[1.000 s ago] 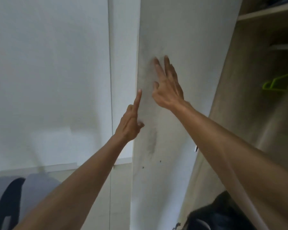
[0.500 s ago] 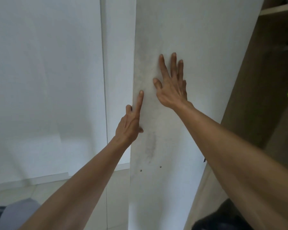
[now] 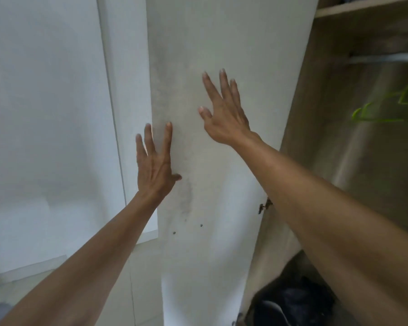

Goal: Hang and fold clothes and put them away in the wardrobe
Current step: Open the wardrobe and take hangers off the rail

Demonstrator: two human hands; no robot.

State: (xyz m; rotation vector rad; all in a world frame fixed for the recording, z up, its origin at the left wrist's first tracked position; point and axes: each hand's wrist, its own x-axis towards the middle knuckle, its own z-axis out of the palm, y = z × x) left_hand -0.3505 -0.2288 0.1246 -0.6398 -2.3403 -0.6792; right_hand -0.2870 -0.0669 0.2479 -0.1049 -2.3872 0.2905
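Hands both flat on the tall white wardrobe door panel [image 3: 212, 161], which stands partly swung, its free edge on the left. Left hand [image 3: 154, 165] has fingers straight and spread, fingertips pointing up, lying across the door's left edge, thumb out to the right on the panel face; it holds nothing. Right hand [image 3: 224, 111] sits higher and further right on the same panel, fingers straight and fanned, palm toward the surface, pinching nothing. Dark grey smudge [image 3: 186, 198] runs down the door just below the left hand, and two small screw holes [image 3: 187, 228] sit beneath it. Small metal hinge fitting [image 3: 264, 205] shows at the door's right edge beside the right forearm. Right of the door the wood-grain wardrobe interior [image 3: 339, 114] is exposed, with a pale shelf board [image 3: 363, 5] up top and a metal hanging rail [image 3: 386, 58] under it. Lime-green plastic hanger [image 3: 384, 114] sits blurred at the far right below the rail. Dark folded clothing pile [image 3: 292, 304] lies at the wardrobe bottom, low in view. Plain white wall [image 3: 45, 114] fills the left.
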